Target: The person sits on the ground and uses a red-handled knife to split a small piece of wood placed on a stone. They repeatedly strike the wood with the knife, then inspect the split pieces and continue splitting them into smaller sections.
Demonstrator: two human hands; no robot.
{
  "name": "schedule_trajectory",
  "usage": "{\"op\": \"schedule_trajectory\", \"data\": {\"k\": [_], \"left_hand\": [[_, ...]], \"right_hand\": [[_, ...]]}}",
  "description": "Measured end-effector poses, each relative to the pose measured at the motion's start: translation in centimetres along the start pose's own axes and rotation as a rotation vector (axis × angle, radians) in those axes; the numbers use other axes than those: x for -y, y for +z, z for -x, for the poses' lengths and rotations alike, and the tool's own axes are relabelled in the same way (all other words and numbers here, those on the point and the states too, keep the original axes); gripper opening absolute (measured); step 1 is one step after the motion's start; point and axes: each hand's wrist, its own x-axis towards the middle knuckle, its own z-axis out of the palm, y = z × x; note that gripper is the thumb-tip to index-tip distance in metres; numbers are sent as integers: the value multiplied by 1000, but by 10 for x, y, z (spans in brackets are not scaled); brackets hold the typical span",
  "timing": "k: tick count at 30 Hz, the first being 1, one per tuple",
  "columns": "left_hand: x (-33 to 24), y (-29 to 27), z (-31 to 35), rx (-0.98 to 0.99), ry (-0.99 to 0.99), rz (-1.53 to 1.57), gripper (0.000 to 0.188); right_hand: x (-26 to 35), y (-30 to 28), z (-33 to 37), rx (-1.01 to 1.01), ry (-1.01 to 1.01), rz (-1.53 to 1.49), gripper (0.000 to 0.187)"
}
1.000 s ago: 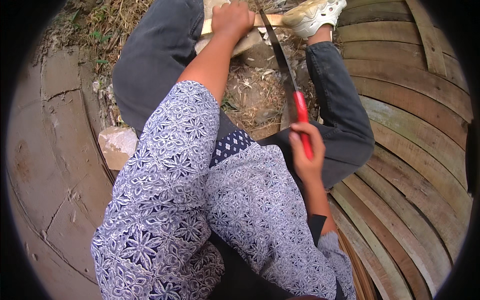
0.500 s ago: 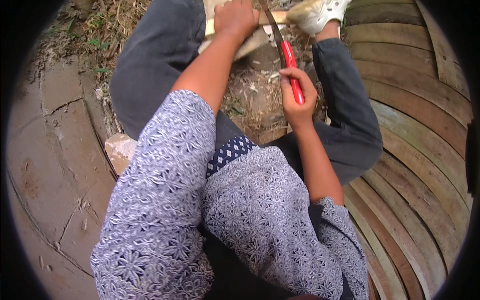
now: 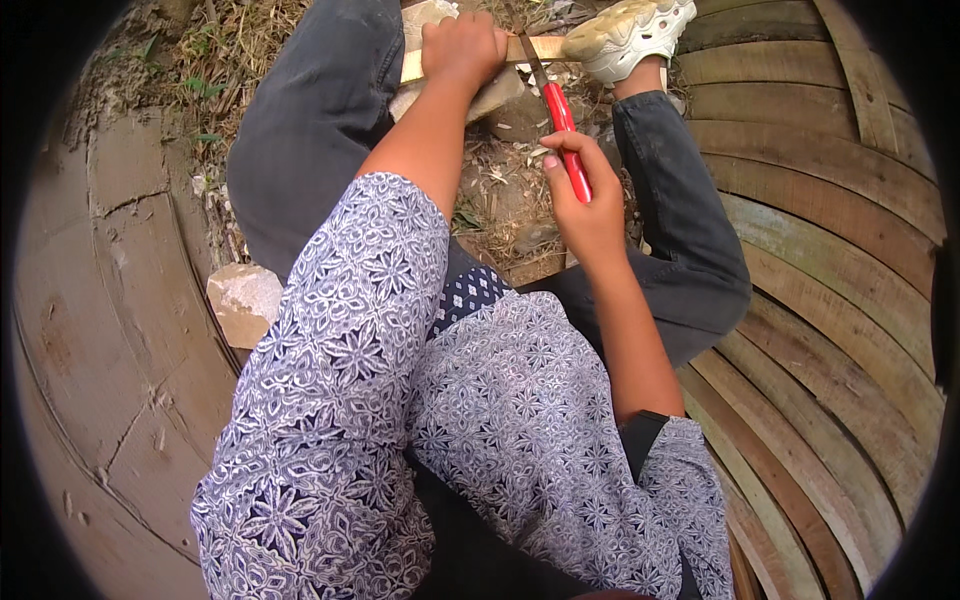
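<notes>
At the top of the head view, my left hand (image 3: pixel 462 50) is closed over a pale, flat wooden strip (image 3: pixel 411 67), pressing it above a light stone block (image 3: pixel 497 92). The strip's right end meets a white clog (image 3: pixel 640 38) on my foot. In my right hand (image 3: pixel 592 200) is a long knife with a red handle (image 3: pixel 562 120). Its narrow dark blade (image 3: pixel 531 58) crosses the strip just right of my left hand, and the tip runs up toward the upper edge. Whether the blade cuts into the wood I cannot tell.
Wooden slats (image 3: pixel 820 180) curve along the right side. Cracked, muddy ground (image 3: pixel 120 330) covers the left. A pale stone (image 3: pixel 243 303) sits beside my left knee. Chips and dry grass (image 3: pixel 500 190) lie between my legs.
The knife and my right hand have shifted slightly left, bringing the blade closer to my left hand. My left hand still holds the strip, now seen a little lower.
</notes>
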Motion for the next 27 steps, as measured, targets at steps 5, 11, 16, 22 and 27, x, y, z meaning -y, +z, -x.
{"op": "schedule_trajectory", "data": {"k": [5, 11, 16, 22, 27], "left_hand": [[-1, 2, 1, 4, 4, 6, 36], [-7, 5, 1, 25, 0, 31, 35], [-6, 5, -4, -1, 12, 15, 36], [-6, -9, -1, -58, -3, 140, 33], [-14, -8, 4, -22, -29, 203, 34]], "right_hand": [[13, -2, -5, -13, -14, 10, 16], [-22, 15, 17, -127, -54, -6, 16], [-37, -10, 3, -25, -237, 64, 19], [8, -1, -7, -36, -124, 54, 22], [0, 8, 71, -55, -48, 143, 24]]}}
